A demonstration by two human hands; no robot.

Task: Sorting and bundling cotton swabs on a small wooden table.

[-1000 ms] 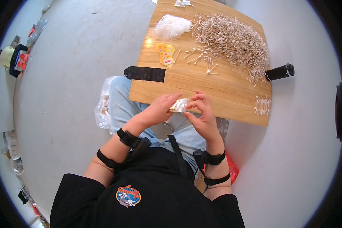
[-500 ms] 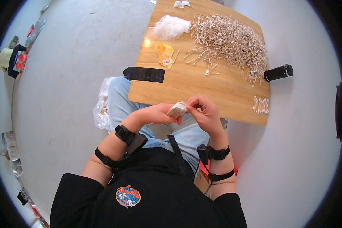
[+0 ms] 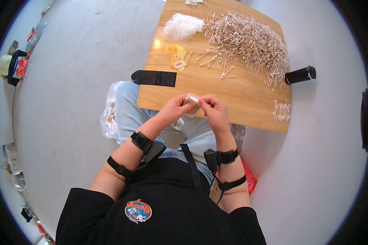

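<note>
At the table's near edge, my left hand (image 3: 172, 111) is closed around a bundle of cotton swabs (image 3: 191, 106), which looks wrapped in a clear plastic bag. My right hand (image 3: 217, 113) pinches the upper right corner of that bundle, thumb against forefinger. Whether its fingertips grip the plastic or a swab is too small to make out. Beyond my hands, a large heap of loose cotton swabs (image 3: 249, 45) covers the far right of the table. A stack of clear plastic bags (image 3: 183, 27) lies left of the heap, with yellow printed cards (image 3: 176, 56) nearer to me.
The wooden table (image 3: 233, 92) also bears a neat row of swabs (image 3: 281, 110) at its right edge. A black flat strap (image 3: 155, 78) juts over the left edge. A black cylinder (image 3: 300, 75) sticks out on the right. A clear plastic bag (image 3: 109, 112) is beside my left leg.
Both hands have moved forward with the bundle, to the table's near edge. The bundle has turned more upright, and my right hand's fingers have closed in on its upper corner.
</note>
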